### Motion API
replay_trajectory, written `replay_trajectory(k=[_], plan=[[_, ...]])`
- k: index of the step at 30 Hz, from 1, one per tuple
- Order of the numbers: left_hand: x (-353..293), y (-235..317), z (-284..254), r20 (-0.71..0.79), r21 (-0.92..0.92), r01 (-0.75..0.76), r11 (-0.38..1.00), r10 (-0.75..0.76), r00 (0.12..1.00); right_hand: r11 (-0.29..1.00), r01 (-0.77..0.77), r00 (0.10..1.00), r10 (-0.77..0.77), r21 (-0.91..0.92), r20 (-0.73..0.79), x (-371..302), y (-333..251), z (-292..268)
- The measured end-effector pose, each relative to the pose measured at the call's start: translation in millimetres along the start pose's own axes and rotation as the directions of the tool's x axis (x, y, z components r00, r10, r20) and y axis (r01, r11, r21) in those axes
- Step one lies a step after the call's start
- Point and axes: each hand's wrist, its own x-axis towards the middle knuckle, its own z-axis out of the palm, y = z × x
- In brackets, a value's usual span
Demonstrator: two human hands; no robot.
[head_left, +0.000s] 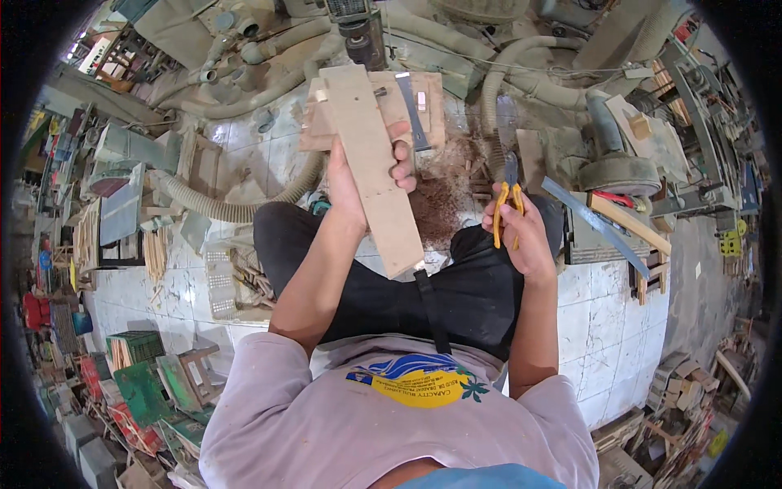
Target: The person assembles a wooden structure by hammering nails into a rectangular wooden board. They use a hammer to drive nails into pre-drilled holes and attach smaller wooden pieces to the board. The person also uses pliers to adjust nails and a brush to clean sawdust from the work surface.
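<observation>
My left hand (349,181) is wrapped round a long, flat wooden board (371,171), its fingers curling over the right edge. The board slants from upper left to lower right above my lap, with small dark marks on its face. In my right hand (525,232) are pliers (508,196) with yellow-orange handles, their dark jaws pointing away from me. The pliers are apart from the board. Beyond the board lies a wooden work surface (432,90), on which a dark, flat tool (413,114) rests beside a small pale item.
Reddish-brown shavings (444,191) cover the tiled floor ahead. Ribbed hoses (236,210) curve around on both sides. To the right, a metal strip (595,224) and a wooden bar (631,222) lie across a machine. A white plastic crate (220,285) holding wood pieces stands at left.
</observation>
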Motion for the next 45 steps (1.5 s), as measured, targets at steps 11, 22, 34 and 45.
replay_trajectory(k=[11, 22, 34, 45], plan=[[6, -4, 5, 0.137, -0.074, 0.057, 0.996, -0.046, 0.989, 0.998, 0.012, 1.000, -0.013, -0.063, -0.015, -1, -2, 2], [10, -9, 12, 0.095, -0.083, 0.024, 0.996, -0.016, 0.995, 0.823, 0.090, 0.966, -0.210, 0.560, 0.153, -8, 0, -31], [2, -7, -16, -0.155, 0.321, -0.204, 0.925, 0.264, 0.952, 0.734, 0.042, 0.921, -0.291, -0.678, -0.258, -35, -42, -19], [-17, 1, -57, -0.302, 0.501, -0.089, 0.861, 0.270, 0.914, -0.184, -0.378, 0.781, -0.589, -0.907, -0.206, -74, -67, -145]])
